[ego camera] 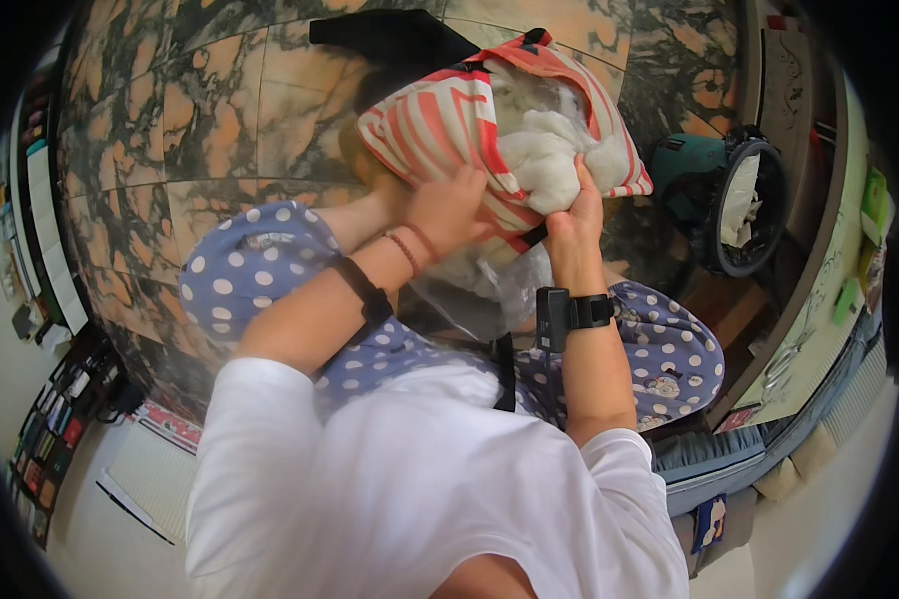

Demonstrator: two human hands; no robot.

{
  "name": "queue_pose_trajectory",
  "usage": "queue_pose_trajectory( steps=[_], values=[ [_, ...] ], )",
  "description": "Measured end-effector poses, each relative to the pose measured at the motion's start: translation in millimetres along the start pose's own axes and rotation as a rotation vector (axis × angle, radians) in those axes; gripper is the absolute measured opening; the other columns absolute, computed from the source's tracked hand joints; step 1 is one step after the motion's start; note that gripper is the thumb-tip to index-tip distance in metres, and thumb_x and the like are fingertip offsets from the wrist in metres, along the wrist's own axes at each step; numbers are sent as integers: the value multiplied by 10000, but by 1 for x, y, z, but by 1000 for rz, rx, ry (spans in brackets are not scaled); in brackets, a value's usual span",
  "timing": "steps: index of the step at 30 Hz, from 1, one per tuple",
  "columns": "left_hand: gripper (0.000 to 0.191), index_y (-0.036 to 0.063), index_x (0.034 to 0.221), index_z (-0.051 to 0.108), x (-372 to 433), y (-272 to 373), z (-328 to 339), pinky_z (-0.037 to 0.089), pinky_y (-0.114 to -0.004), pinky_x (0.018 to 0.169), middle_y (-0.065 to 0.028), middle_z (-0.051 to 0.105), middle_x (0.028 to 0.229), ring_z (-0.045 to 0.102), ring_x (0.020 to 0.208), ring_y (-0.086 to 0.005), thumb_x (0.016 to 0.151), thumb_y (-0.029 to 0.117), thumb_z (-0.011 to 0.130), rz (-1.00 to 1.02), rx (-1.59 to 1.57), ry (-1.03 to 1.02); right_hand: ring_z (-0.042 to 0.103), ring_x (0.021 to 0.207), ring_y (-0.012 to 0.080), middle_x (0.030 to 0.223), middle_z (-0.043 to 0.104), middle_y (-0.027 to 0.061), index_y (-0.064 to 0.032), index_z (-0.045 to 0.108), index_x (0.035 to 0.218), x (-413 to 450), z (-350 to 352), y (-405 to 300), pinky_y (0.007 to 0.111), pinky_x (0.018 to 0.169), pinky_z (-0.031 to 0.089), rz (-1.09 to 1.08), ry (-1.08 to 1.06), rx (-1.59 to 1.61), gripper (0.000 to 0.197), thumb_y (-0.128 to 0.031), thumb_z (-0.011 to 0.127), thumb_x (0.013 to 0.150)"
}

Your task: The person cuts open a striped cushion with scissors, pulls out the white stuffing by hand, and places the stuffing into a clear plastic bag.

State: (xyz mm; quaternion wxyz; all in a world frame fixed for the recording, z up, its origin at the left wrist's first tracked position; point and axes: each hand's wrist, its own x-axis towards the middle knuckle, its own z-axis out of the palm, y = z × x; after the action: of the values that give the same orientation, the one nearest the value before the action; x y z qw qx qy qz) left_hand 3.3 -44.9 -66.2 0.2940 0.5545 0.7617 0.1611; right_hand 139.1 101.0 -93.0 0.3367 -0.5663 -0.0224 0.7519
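In front of my crossed legs lies a red-and-white striped fabric cover (pixel 427 127), its opening spread wide. White fluffy fibre stuffing (pixel 547 161) bulges out of that opening. My right hand (pixel 578 224) grips the stuffing at the near edge of the opening, thumb on top; its other fingers are partly hidden. Blurred by motion, my left hand (pixel 449 210) touches the near left side of the cover, and its grip is unclear. A clear plastic bag (pixel 513 281) lies below the cover, between my forearms, with some whitish material inside.
Black cloth (pixel 389 37) lies on the marble-patterned tile floor (pixel 210 112) behind the cover. To the right, a lined waste bin (pixel 775 210) lies tipped with crumpled white paper (pixel 742 202) in it. A low cabinet or table edge (pixel 816 262) runs along the right side.
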Motion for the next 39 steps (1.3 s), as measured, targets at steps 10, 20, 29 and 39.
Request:
queue_pose_trajectory(
  steps=[10, 20, 29, 39],
  values=[
    [189, 72, 928, 554, 3, -11, 15, 538, -455, 622, -127, 629, 891, 668, 737, -351, 807, 169, 662, 95, 65, -15, 643, 1077, 331, 1204, 652, 149, -18, 582, 1225, 40, -20, -75, 489, 966, 509, -29, -128, 16, 343, -240, 597, 965],
    [266, 47, 951, 582, 13, -17, -5, 530, -461, 732, -162, 628, 958, 656, 866, -356, 788, 218, 705, -136, 72, -257, 587, 1179, 329, 1285, 601, 176, 32, 505, 1323, 3, 0, -225, 502, 1026, 478, -471, -270, -10, 439, -267, 534, 1002],
    [613, 19, 1119, 653, 13, -58, -54, 537, -417, 879, -205, 614, 1196, 640, 1067, -342, 642, 337, 868, -287, 381, -480, 604, 1152, 311, 1273, 616, 146, 12, 556, 1274, -96, 24, -172, 454, 991, 499, -372, -356, -45, 370, -225, 568, 989],
    [381, -7, 774, 690, -12, -64, -70, 522, -312, 583, -96, 679, 680, 641, 561, -161, 942, 314, 574, -496, -94, -403, 656, 966, 173, 1099, 681, 74, -6, 656, 1133, -142, -10, -32, 321, 843, 543, -804, -425, -654, 292, 14, 710, 846]
  ],
)
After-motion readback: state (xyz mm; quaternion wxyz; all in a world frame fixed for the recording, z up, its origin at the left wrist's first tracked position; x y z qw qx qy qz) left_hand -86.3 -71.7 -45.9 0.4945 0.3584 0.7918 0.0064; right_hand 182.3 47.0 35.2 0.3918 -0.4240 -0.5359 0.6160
